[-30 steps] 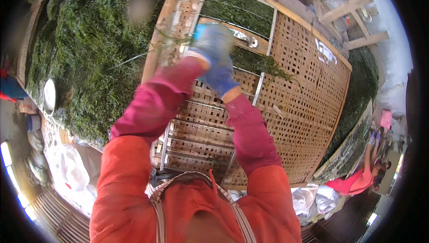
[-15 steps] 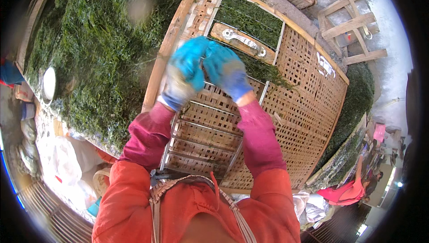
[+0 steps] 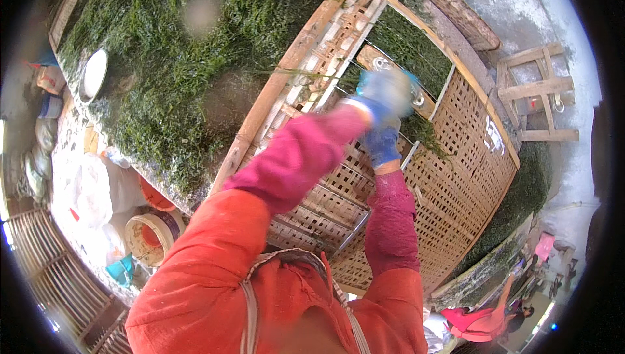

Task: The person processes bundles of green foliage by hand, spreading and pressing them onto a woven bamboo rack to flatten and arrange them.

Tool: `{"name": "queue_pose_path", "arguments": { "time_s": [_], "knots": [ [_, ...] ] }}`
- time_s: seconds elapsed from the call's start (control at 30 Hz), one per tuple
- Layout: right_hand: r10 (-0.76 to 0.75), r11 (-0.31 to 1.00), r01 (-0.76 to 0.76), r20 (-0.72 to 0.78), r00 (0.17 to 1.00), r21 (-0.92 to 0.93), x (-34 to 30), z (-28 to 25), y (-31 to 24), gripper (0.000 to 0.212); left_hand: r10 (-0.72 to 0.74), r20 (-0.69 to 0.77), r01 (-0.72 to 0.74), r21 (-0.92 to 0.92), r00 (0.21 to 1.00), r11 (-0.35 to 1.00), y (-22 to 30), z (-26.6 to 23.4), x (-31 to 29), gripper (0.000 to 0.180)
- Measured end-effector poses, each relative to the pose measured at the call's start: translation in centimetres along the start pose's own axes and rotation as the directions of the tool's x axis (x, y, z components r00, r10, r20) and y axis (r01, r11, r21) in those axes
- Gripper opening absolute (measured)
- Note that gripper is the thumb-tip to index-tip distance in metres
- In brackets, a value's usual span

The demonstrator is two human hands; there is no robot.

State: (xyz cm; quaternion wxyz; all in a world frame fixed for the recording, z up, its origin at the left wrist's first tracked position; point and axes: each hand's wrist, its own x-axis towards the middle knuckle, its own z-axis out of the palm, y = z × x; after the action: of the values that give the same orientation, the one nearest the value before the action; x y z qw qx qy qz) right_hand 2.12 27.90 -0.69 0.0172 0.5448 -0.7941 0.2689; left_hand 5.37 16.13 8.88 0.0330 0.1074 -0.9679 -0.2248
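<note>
My left hand (image 3: 385, 94), in a blue and grey glove, is smeared by motion over a wooden block with a metal handle (image 3: 424, 105); its fingers cannot be made out. Close below it is my gloved right hand (image 3: 381, 146), its fingers mostly hidden behind the left. The block lies on green seaweed (image 3: 407, 38) spread inside a thin metal frame (image 3: 446, 87). That frame rests on a wood-edged woven bamboo mat (image 3: 456, 152), with bare mat showing between its lower bars. A tuft of seaweed (image 3: 423, 134) hangs over the frame's right side.
A large heap of seaweed (image 3: 189, 61) covers the left, with a white bowl (image 3: 95, 75) at its edge. A wooden stool-like frame (image 3: 537, 90) stands at the far right. A bucket (image 3: 140, 240) is at the lower left. Another person (image 3: 478, 323) is at the lower right.
Both hands have moved right, the left one onto the block and across the right hand. The view has shifted, bringing the bucket further into sight.
</note>
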Motion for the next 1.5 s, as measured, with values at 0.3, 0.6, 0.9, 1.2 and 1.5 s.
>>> {"name": "queue_pose_path", "arguments": {
  "time_s": [0.3, 0.6, 0.9, 1.2, 1.5],
  "knots": [
    [-0.212, 0.974, 0.203, -0.096, 0.973, -0.096, 2.3, -1.4, -1.1, 0.028, 0.614, -0.391, -0.648, 0.058, 0.685, 0.760, 12.2, 4.2, 1.4, 0.028],
    [-0.202, 0.932, 0.137, -0.164, 0.966, -0.336, -1.7, -7.0, -0.3, 0.026, 0.343, -0.518, -0.219, 0.286, 0.784, 0.933, -8.4, 3.9, -7.9, 0.042],
    [-0.141, 0.898, 0.099, -0.068, 0.988, -0.430, -4.1, -6.4, 2.4, 0.033, -0.304, -0.359, 0.162, -0.375, 0.883, 0.913, -8.3, 1.9, -23.9, 0.052],
    [-0.172, 0.893, 0.124, -0.073, 0.982, -0.433, -3.3, -6.2, 2.4, 0.031, -0.719, -0.256, 0.737, -0.036, 0.646, 0.675, -19.6, 7.1, -49.1, 0.045],
    [-0.161, 0.927, 0.087, -0.178, 0.971, -0.364, -4.2, -6.3, 3.0, 0.029, -0.754, -0.552, -0.171, -0.832, 0.356, 0.529, -17.3, -3.1, -40.2, 0.011]
  ]
}}
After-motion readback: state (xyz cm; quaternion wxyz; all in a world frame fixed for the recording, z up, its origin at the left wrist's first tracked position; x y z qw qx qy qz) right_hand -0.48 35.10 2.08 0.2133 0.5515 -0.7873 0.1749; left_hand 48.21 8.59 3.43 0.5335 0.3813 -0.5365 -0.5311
